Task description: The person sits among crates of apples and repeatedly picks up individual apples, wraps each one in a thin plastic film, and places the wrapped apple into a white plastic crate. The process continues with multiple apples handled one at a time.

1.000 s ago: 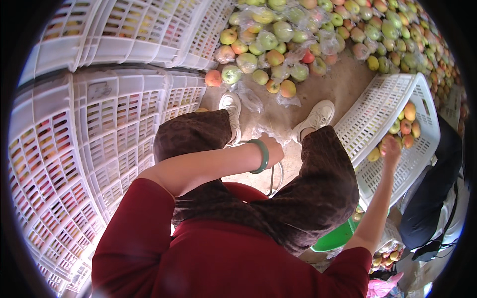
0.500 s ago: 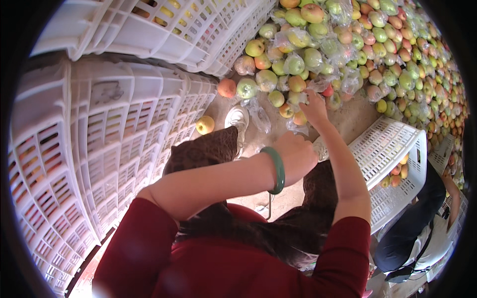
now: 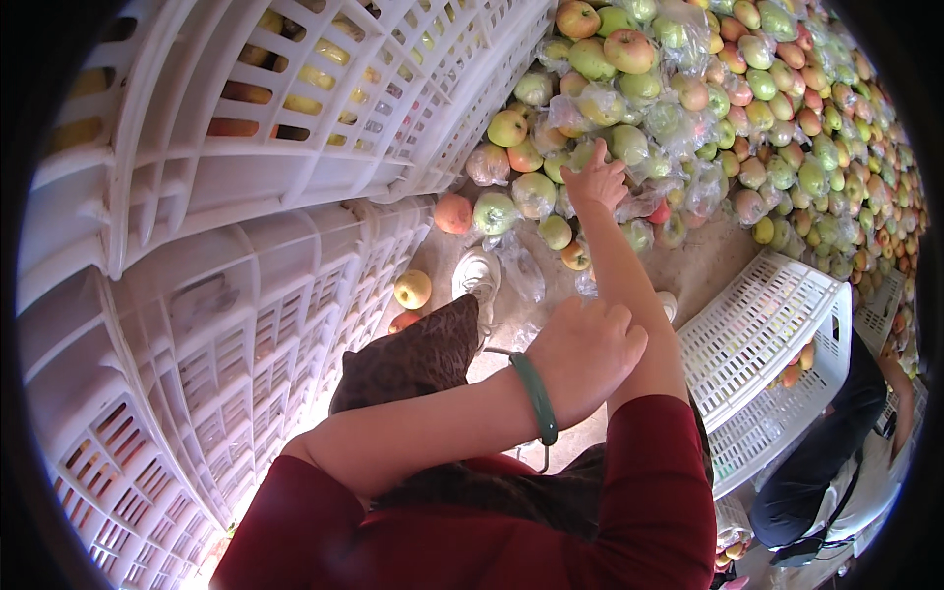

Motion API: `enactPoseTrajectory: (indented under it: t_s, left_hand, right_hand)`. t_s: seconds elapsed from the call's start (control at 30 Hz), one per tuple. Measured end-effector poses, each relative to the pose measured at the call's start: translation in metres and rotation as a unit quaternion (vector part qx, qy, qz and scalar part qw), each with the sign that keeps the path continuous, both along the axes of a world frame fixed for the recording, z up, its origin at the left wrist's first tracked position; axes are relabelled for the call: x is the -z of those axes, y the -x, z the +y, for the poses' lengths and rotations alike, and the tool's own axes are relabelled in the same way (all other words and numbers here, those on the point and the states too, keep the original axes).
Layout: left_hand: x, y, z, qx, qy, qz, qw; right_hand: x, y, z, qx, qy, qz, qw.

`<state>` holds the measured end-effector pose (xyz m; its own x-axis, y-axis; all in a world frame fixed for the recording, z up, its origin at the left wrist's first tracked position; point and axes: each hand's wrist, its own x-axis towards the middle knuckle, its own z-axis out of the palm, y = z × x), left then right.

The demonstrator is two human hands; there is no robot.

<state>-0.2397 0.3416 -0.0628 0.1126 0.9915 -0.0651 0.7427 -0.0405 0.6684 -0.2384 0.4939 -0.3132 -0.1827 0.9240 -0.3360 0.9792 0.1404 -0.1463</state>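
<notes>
My left hand [image 3: 590, 356], with a green bangle [image 3: 534, 398] on its wrist, is closed in front of my body. Its curled fingers hide whatever may be inside. Farther out, my right hand [image 3: 596, 185] reaches over the near edge of a large apple pile [image 3: 777, 108]. The fingers of that hand are spread apart and nothing shows in them. Just beyond its fingertips lies a pale green apple [image 3: 627, 145]. Many apples around it are wrapped in clear thin plastic bags. A loose crumpled plastic bag [image 3: 521, 267] lies on the floor nearer to me.
Stacked white slatted crates [image 3: 285, 285] holding fruit rise along my left. A tilted white crate [image 3: 762, 339] with some apples stands at right. Beyond it a co-worker in dark trousers [image 3: 821, 462] sits or crouches. A yellow apple [image 3: 413, 289] lies by the crates, near my shoe [image 3: 477, 275].
My right hand has moved farther out over the pile and its fingers have spread. My left hand has come slightly nearer my body, still closed. The view has shifted a little.
</notes>
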Motion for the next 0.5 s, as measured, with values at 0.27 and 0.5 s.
enactPoseTrajectory:
  t_s: [0.27,0.5]
  left_hand:
    - [0.002,-0.002,-0.001,-0.025,0.008,-0.011,1.000]
    - [-0.001,0.005,0.011,-0.179,-0.089,-0.230,0.952]
  right_hand:
    - [-0.003,-0.011,-0.002,0.082,-0.009,0.194,0.977]
    - [-0.104,-0.087,-0.010,0.186,0.353,0.680,0.616]
